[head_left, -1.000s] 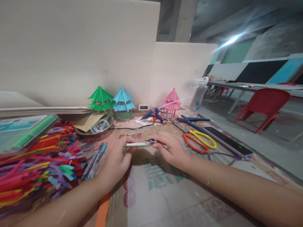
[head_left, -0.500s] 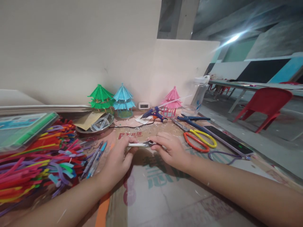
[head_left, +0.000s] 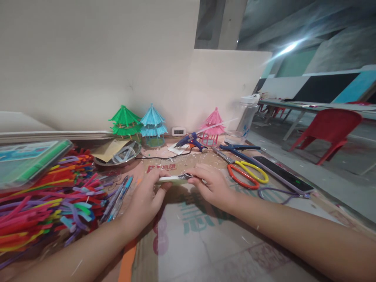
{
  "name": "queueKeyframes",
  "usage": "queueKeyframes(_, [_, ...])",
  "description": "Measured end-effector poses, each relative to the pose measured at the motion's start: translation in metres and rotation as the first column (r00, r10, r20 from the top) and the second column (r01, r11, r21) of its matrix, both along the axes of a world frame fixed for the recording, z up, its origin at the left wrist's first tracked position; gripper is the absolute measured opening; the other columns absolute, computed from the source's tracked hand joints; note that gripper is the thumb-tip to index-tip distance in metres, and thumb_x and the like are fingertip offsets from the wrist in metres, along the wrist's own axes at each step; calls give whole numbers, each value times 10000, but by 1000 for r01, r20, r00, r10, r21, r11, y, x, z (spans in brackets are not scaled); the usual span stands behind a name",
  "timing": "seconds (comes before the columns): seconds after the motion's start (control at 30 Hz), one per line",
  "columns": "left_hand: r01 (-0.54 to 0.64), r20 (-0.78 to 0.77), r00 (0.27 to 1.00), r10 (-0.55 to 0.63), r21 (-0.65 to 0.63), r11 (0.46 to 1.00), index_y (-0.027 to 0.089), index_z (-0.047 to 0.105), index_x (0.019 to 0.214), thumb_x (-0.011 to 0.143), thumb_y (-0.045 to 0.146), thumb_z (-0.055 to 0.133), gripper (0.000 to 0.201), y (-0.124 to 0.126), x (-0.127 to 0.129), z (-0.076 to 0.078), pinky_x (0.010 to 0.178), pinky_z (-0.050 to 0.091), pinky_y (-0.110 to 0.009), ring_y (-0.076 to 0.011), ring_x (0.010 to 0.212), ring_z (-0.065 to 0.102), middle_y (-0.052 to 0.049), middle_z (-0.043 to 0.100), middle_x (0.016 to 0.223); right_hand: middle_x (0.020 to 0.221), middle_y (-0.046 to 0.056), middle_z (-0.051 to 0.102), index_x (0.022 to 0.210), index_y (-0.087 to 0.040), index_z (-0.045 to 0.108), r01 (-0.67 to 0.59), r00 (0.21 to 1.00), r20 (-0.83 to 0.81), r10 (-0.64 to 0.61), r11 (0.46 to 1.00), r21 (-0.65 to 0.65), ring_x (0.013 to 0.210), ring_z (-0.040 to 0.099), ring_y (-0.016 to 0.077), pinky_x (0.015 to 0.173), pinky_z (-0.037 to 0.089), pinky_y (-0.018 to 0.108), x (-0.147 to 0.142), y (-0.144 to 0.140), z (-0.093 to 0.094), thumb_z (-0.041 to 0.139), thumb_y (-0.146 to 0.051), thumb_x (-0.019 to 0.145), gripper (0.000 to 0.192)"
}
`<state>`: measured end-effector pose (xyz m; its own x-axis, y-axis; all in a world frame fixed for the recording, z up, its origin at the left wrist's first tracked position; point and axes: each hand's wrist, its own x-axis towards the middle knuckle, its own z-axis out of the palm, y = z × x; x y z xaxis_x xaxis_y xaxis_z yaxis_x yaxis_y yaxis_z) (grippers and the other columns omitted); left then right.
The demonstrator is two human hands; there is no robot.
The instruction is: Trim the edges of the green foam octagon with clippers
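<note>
Head view: a cardboard-covered table [head_left: 205, 239] against a pale wall, with a red plastic chair [head_left: 329, 127] off to the right.
Materials: glossy coloured straws [head_left: 44, 199] heaped at left; orange-and-yellow scissors [head_left: 248, 174] lie at right.
Held thing: a thin pale stick [head_left: 173, 179], long axis running left to right, just above the cardboard.
Left hand [head_left: 145, 199]: fingers pinching the stick's left end.
Right hand [head_left: 213, 186]: closed around a small dark-tipped tool [head_left: 188, 176] at the stick's right end.

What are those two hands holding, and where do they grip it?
A thin pale strip: the left hand pinches its left end, the right hand its right end, where something small and dark shows, too blurred to name.
</note>
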<state>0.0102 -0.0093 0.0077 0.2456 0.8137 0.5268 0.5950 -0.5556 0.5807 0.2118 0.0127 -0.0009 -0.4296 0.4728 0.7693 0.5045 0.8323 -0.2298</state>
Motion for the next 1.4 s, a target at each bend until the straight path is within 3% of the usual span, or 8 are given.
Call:
queueKeyframes(0.3, [35, -4, 999, -35, -10, 999, 205, 583, 872, 825, 250, 476, 126, -3, 1, 2, 764, 451, -313, -195, 851, 583, -28, 640, 872, 802, 53, 656, 959, -178, 607, -13, 998, -67, 5, 992, -127, 674, 574, 172, 608, 454, 287, -1, -1, -3, 540, -266, 814, 182])
queueKeyframes(0.43, [2, 126, 992, 10, -91, 996, 208, 562, 1014, 794, 280, 545, 232, 3, -2, -4, 786, 468, -303, -195, 905, 594, -31, 641, 968, 755, 34, 643, 869, -179, 571, -31, 995, -96, 9, 973, -230, 645, 570, 157, 585, 442, 261, -1, 2, -7, 467, -109, 716, 197])
queueKeyframes(0.57, [-46, 108, 992, 61, -136, 990, 197, 607, 962, 801, 309, 541, 207, 13, -9, -11, 763, 474, -309, -208, 857, 605, -33, 659, 873, 780, 23, 633, 898, -188, 537, -43, 983, -180, -14, 950, -310, 664, 574, 149, 595, 445, 249, -1, 4, -7, 472, -165, 770, 146])
queueKeyframes(0.67, [-53, 87, 994, 63, -113, 992, 193, 612, 972, 826, 306, 502, 214, 16, -13, -14, 775, 470, -313, -208, 850, 602, -36, 661, 874, 856, 42, 629, 938, -192, 537, -38, 984, -177, -10, 962, -269, 721, 572, 163, 651, 452, 278, 1, 3, -3, 471, -307, 841, 165])
queueKeyframes(0.87, [-21, 46, 999, 24, -70, 997, 224, 585, 1076, 863, 294, 457, 258, 15, -14, -14, 827, 456, -326, -211, 945, 583, -40, 638, 1035, 952, 95, 605, 1040, -171, 520, -21, 988, -153, -14, 975, -223, 838, 582, 207, 719, 468, 338, 3, 5, -2, 295, -575, 906, 482])
queueKeyframes(0.97, [-17, 60, 998, 21, -68, 998, 217, 584, 1064, 868, 292, 457, 245, 17, -14, -14, 839, 451, -331, -211, 964, 576, -43, 629, 1052, 929, 90, 629, 1025, -177, 544, 32, 989, -134, -59, 980, -199, 848, 599, 208, 723, 477, 341, 2, 6, -4, 258, -529, 935, 462])
queueKeyframes(1.17, [-29, 49, 998, 32, -56, 998, 211, 582, 1008, 871, 278, 454, 199, 19, -14, -13, 826, 447, -326, -201, 938, 570, -33, 632, 999, 877, 76, 678, 989, -187, 613, 45, 992, -120, -50, 998, -38, 816, 626, 199, 716, 495, 330, 1, 6, -5, 373, -408, 941, 330])
queueKeyframes(1.4, [-47, -2, 999, 47, -4, 999, 211, 590, 989, 879, 276, 443, 194, 17, -14, -10, 814, 444, -306, -195, 935, 575, -24, 639, 979, 814, 65, 691, 938, -188, 645, 46, 993, -106, -48, 999, -19, 758, 631, 192, 670, 495, 318, 0, 5, -3, 402, -388, 936, 315])
